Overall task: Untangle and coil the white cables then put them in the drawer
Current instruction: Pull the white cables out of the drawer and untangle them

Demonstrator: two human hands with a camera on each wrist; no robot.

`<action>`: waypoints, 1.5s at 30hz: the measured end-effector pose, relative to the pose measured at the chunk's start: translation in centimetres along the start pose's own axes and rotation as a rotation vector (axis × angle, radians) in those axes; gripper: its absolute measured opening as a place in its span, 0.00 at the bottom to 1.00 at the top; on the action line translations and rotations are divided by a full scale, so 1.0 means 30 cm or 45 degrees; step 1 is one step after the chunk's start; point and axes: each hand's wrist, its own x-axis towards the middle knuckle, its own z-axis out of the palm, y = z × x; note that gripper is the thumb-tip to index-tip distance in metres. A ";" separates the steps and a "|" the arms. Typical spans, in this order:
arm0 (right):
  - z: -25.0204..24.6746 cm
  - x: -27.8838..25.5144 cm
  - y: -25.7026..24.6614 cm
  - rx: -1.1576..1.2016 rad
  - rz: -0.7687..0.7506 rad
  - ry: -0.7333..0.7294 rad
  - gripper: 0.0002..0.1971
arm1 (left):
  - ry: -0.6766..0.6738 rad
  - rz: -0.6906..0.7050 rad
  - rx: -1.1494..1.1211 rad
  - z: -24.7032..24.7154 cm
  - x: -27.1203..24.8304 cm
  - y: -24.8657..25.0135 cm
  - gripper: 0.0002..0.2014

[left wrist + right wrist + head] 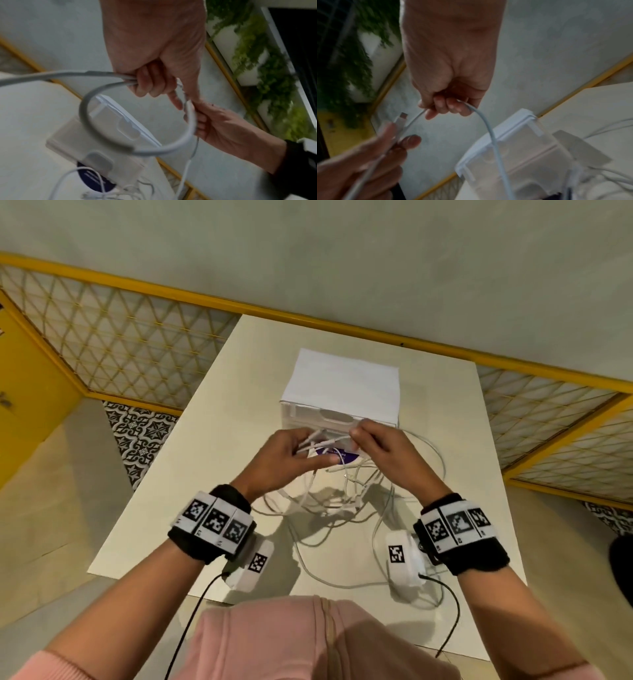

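Both hands pinch white cables above the table: left hand holds plug ends pointing toward the drawer, right hand holds a strand running sideways.

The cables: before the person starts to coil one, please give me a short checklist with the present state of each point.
1. Left hand grips cable: ok, fingers curled round it.
2. Right hand grips the cable: ok, it pinches a strand.
3. One plug end free: ok, a connector sticks out of the left hand.
4. Cables untangled: not ok, a knotted heap lies on the table.
5. Drawer open: ok, pulled out from the white box.
6. Room in the drawer: cannot tell, the hands hide it.
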 end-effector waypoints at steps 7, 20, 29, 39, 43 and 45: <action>-0.019 -0.029 0.021 0.066 0.107 -0.194 0.18 | 0.284 0.200 -0.111 -0.082 -0.019 0.040 0.11; -0.020 -0.096 0.222 -0.065 0.261 0.101 0.14 | 0.579 -0.477 0.728 -0.202 -0.017 -0.131 0.23; -0.085 0.001 -0.111 -0.232 -0.093 -0.125 0.12 | 0.050 0.201 0.011 -0.025 0.013 0.014 0.16; -0.216 -0.187 0.122 -0.169 0.274 0.152 0.29 | 0.381 0.308 0.313 -0.213 -0.015 -0.043 0.11; -0.244 -0.251 0.195 -0.137 0.423 0.259 0.28 | 0.072 0.220 0.586 -0.208 -0.039 -0.070 0.11; -0.256 -0.267 0.211 -0.187 0.422 0.325 0.27 | -0.015 0.153 0.598 -0.178 -0.041 -0.085 0.10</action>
